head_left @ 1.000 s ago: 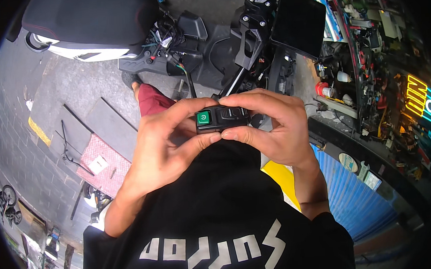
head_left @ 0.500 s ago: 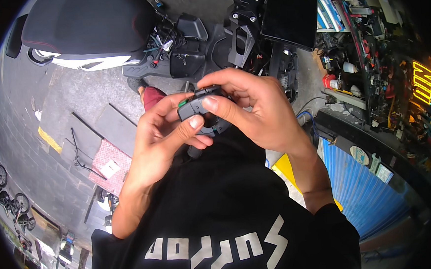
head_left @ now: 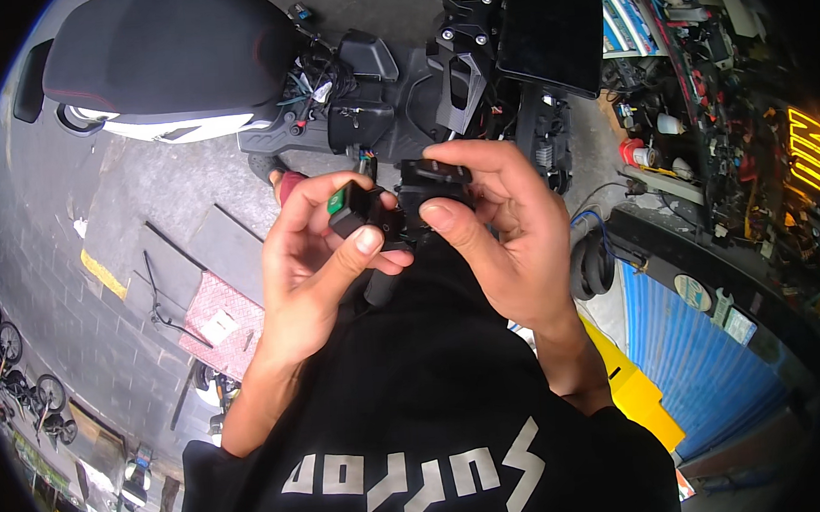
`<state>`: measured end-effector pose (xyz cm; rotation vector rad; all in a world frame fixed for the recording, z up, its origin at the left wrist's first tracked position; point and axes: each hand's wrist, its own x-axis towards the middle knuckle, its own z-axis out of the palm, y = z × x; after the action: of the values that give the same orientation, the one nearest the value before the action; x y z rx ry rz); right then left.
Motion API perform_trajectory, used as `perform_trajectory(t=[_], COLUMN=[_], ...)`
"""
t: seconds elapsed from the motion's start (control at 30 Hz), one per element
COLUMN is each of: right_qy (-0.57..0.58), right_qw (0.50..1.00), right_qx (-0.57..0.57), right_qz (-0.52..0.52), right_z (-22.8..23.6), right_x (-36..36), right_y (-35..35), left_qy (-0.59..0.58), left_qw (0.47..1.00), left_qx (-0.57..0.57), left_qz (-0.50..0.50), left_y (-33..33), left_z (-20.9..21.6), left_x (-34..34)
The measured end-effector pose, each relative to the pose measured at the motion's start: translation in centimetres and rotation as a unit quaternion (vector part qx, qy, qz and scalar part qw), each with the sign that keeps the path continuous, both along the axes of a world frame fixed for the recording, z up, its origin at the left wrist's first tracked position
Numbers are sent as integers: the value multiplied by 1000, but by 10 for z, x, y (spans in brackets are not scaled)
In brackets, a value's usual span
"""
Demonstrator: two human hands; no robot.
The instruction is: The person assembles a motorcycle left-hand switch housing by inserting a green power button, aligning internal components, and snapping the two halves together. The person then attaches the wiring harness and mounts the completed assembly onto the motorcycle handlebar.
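Note:
In front of my chest my left hand (head_left: 303,272) pinches a black handlebar switch half (head_left: 357,210) between thumb and fingers. A green button shows on its upper left. My right hand (head_left: 512,231) grips another dark, rounded switch half (head_left: 432,185), thumb below and index finger over its top. The two halves are held side by side at a slight angle; fingers hide whether they still touch. Below them a dark handlebar grip (head_left: 377,286) shows partly against my black shirt.
Ahead stands a scooter with a black seat (head_left: 172,45), loose wiring (head_left: 320,83) and a black flat panel (head_left: 549,32). Cluttered shelves (head_left: 701,97) line the right, above a blue corrugated sheet (head_left: 688,352) and a yellow box (head_left: 629,383). A pink wrapped package (head_left: 227,328) lies left.
The switch housing, closed together earlier, has come apart into two pieces. My right hand has moved right with one piece, and the left piece is tilted.

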<state>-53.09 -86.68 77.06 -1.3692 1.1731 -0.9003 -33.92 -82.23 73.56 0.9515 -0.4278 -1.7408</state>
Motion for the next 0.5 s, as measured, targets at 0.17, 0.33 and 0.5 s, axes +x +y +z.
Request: perform_trajectory(t=[0.17, 0.33, 0.5], right_qy=[-41, -41, 153], right_qw=[998, 999, 985], right_qx=[-53, -3, -37], right_qz=[2, 30, 65], right_z=[5, -12, -33], right_x=[-5, -20, -28], right_y=[8, 17, -21], left_qy=[22, -58, -215], left_qw=[995, 985, 968], left_qx=[-99, -159, -121], left_qz=[-3, -25, -54], left_y=[-2, -14, -37], left_z=[-13, -41, -42], left_x=[0, 7, 18])
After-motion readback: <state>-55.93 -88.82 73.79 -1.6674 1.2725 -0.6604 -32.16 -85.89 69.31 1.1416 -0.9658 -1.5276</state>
